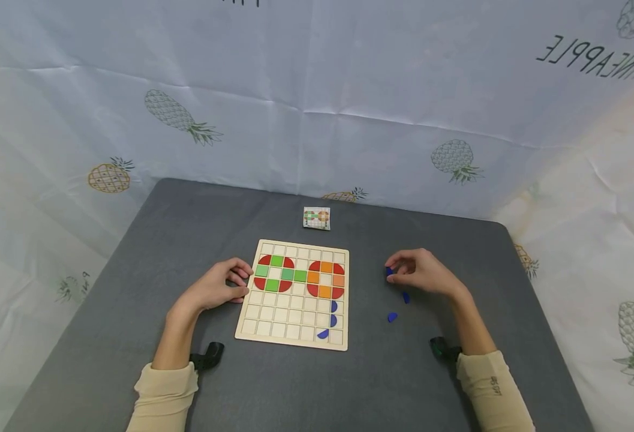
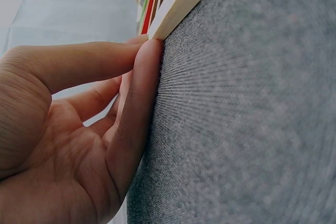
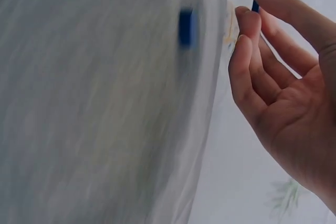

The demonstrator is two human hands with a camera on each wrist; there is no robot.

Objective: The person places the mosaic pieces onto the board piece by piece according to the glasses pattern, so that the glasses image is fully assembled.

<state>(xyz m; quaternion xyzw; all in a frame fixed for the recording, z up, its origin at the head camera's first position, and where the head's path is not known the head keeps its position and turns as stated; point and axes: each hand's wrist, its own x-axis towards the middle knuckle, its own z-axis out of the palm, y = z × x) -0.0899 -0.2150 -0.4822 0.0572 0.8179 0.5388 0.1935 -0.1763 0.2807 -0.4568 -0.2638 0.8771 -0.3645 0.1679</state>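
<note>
A wooden grid board [image 1: 279,315] lies on the table with red, green and orange pieces forming two rings, and several blue half-round pieces at its lower right. My left hand [image 1: 222,282] rests by the board's left edge; in the left wrist view its fingertips [image 2: 152,48] touch the edge from the side. To the right of the board, my right hand [image 1: 421,273] pinches a blue half-round piece [image 3: 255,5] between thumb and fingers, above the table. Two loose blue half-round pieces [image 1: 392,317] lie near it, one of them [image 1: 406,297] just below the hand.
Behind the board lies a small pattern card [image 1: 317,218] on the dark grey table [image 1: 381,378]. A white curtain [image 1: 360,150] printed with pineapples hangs along the table's back and sides. Dark wrist devices [image 1: 209,356] sit on both forearms.
</note>
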